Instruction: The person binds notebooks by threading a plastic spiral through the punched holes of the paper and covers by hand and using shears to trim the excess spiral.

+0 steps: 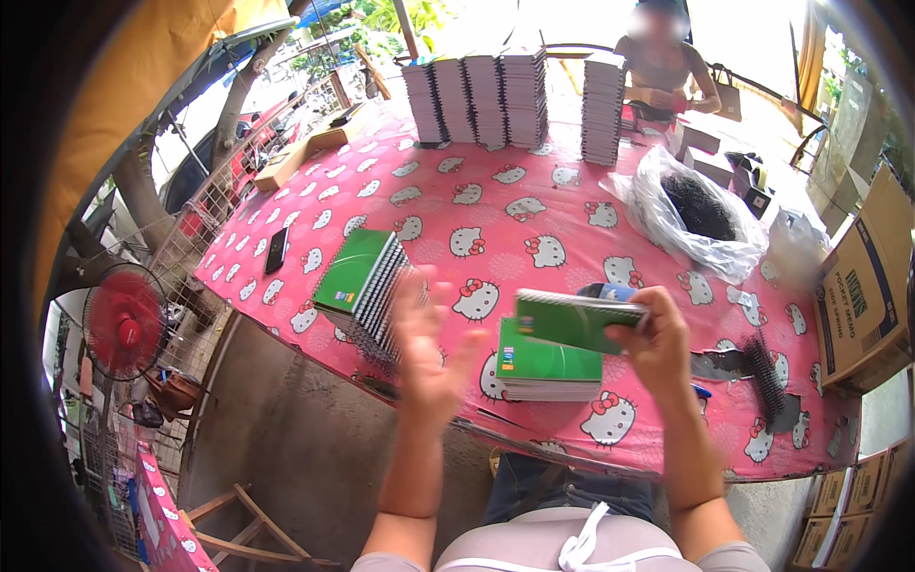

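A green notebook is tilted above the table, gripped at its right end by my right hand, thumb on the cover. Just below it lies a short stack of green-covered notebooks near the table's front edge. My left hand is raised with its fingers apart, holding nothing and slightly blurred. Left of that hand stands a taller stack of green spiral notebooks, its black coils facing the hand. Behind the held notebook, a dark blue round thing is partly hidden.
Tall stacks of spiral-bound pads stand at the back. A plastic bag of black coils sits at the right, beyond loose black coils and a cardboard box. A phone lies left. Another person sits across the table.
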A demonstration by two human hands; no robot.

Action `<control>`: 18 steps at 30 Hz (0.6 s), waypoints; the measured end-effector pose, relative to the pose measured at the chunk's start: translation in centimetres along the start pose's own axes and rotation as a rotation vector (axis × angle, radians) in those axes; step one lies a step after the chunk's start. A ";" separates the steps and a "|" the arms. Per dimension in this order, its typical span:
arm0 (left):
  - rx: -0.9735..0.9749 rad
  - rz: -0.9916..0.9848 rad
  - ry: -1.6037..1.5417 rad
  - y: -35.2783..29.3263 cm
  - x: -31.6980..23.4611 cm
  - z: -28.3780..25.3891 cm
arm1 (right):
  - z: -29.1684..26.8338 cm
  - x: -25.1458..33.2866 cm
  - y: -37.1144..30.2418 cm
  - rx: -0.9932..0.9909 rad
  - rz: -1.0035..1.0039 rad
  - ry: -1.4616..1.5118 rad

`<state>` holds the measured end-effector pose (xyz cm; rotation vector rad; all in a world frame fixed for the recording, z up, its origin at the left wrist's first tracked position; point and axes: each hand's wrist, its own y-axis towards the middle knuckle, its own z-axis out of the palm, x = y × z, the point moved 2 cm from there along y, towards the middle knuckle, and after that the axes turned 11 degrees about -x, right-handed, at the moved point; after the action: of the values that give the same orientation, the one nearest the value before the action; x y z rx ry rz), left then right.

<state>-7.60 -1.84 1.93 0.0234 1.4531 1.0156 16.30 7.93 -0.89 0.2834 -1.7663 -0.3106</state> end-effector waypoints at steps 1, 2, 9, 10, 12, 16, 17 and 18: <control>0.104 0.013 0.108 -1.0 0.8 1.2 | 1.1 0.7 -0.8 0.021 -0.087 -0.015; 0.208 0.030 0.211 -1.9 1.7 2.1 | 2.2 0.5 -1.6 0.052 -0.052 -0.003; 0.210 0.242 0.481 -4.2 2.1 3.3 | 3.9 0.2 -3.6 0.094 -0.015 0.304; 0.245 0.198 0.452 -4.1 2.8 3.0 | 3.8 -0.2 -3.6 0.098 0.029 0.274; 0.268 0.027 0.379 -3.7 2.6 3.3 | 3.8 -1.4 -3.8 0.079 0.027 0.213; 0.213 0.418 0.798 -4.0 -1.3 7.4 | 3.4 -0.8 -4.1 0.027 -0.117 0.028; 0.214 0.447 0.845 -4.2 -1.7 7.6 | 3.5 -0.5 -4.3 0.058 -0.132 -0.014; 0.262 0.400 0.729 -3.9 0.0 7.2 | 2.5 -0.7 -4.2 0.082 -0.234 -0.009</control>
<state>0.40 -0.22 1.05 0.1510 2.3090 1.2124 14.08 4.37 -3.54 0.5500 -1.7597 -0.4077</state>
